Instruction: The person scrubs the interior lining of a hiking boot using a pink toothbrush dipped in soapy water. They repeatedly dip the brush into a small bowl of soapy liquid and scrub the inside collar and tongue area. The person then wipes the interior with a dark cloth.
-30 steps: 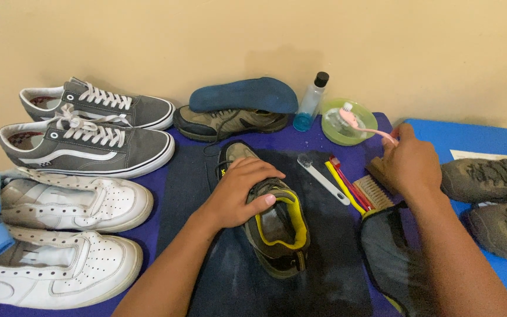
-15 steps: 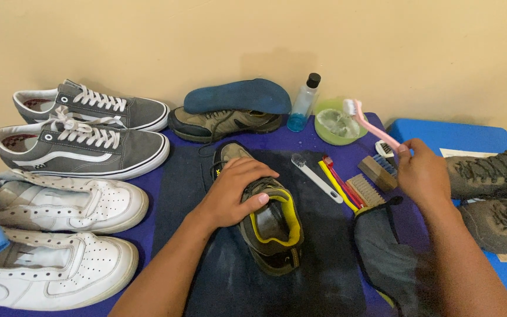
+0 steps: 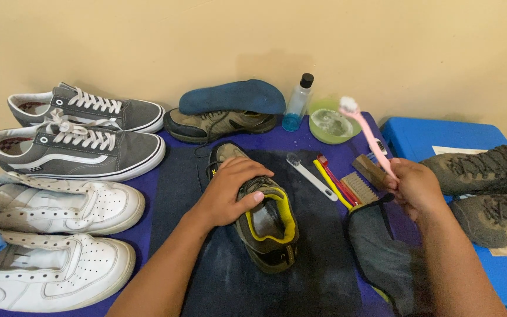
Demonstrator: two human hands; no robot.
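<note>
An olive shoe with a yellow lining lies on a dark cloth in the middle. My left hand rests on its upper, gripping it. My right hand holds a pink toothbrush upright, its foamy white head lifted above the green bowl.
Two grey sneakers and two white sneakers line the left. At the back lie a second olive shoe, a blue insole and a clear bottle. More toothbrushes, wooden brushes and dark boots sit right.
My right hand has lifted the pink toothbrush out of the green bowl and drawn it back toward me, tilting it upright. My left hand stays on the shoe.
</note>
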